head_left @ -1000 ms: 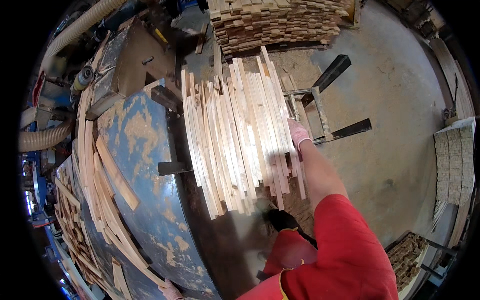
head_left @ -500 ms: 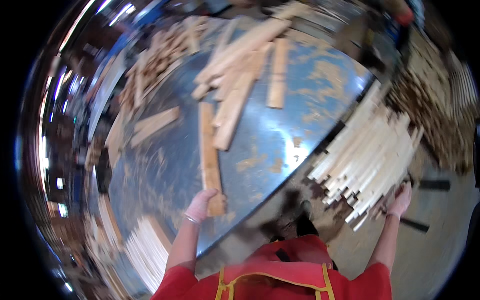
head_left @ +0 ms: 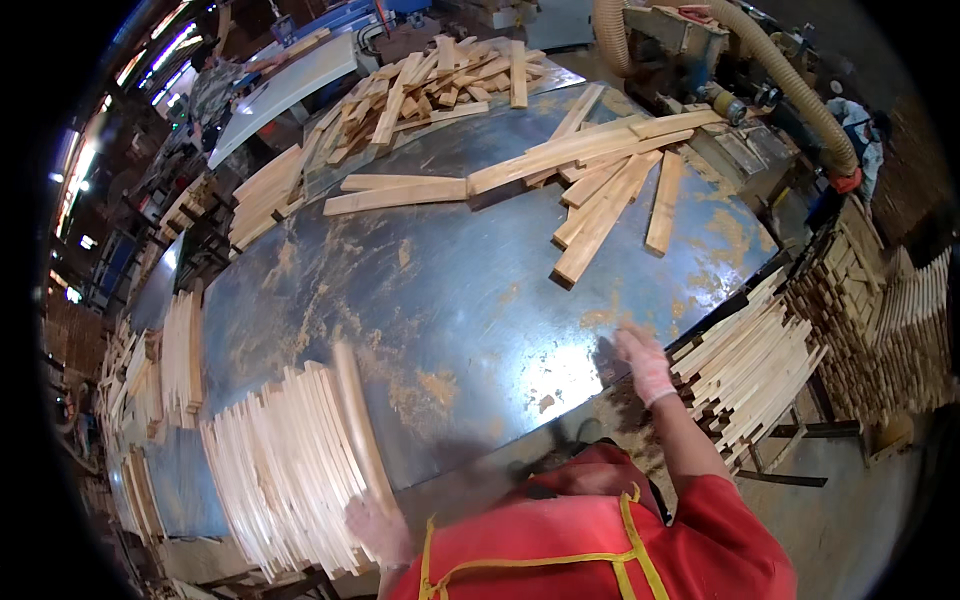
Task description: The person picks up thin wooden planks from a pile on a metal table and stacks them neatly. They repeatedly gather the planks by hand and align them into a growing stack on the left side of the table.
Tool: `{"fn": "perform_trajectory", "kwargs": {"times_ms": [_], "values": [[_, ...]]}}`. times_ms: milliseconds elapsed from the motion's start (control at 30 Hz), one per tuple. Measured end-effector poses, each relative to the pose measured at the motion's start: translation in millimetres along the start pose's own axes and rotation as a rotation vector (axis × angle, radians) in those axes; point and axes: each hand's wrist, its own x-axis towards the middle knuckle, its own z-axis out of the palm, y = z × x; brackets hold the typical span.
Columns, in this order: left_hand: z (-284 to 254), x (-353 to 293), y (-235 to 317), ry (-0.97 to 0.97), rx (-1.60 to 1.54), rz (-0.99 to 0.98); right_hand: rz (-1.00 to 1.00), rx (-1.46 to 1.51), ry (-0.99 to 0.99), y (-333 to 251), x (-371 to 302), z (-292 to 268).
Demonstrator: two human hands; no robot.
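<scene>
At the near left of the metal-topped table (head_left: 470,370), my left hand (head_left: 378,525), blurred by motion, is at the near end of a long wooden board (head_left: 358,425). Its fingers look closed around that end, though the blur hides their detail. The board is also smeared and lies against the right side of a row of pale wooden slats (head_left: 285,465) packed side by side. My right hand (head_left: 643,364) is raised above the table's right edge, fingers stretched out and holding nothing. A light, pinkish covering shows on both hands.
Loose boards (head_left: 610,205) lie fanned out on the far right of the table, behind them a heap of short wood pieces (head_left: 450,85). Pale sticks (head_left: 745,370) are stacked at the right, beside a taller wood pile (head_left: 840,280). A ribbed hose (head_left: 800,90) hangs over a machine.
My left hand has moved from the tabletop to the slat row at lower left, the board now beside that row. My right hand has left the stick stack and come inward. The view has turned.
</scene>
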Motion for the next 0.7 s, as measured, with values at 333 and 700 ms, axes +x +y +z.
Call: {"fn": "perform_trajectory", "kwargs": {"times_ms": [333, 700], "values": [[-24.8, 84.4, 69.1, 0.053, 0.085, -0.008, 0.260, 0.088, 0.140, -36.1, 190.9, 73.9], [-37.2, 206.7, 365.1, -0.208, -0.222, 0.637, -0.172, -0.609, -0.870, -7.0, 148.8, 121.3]]}}
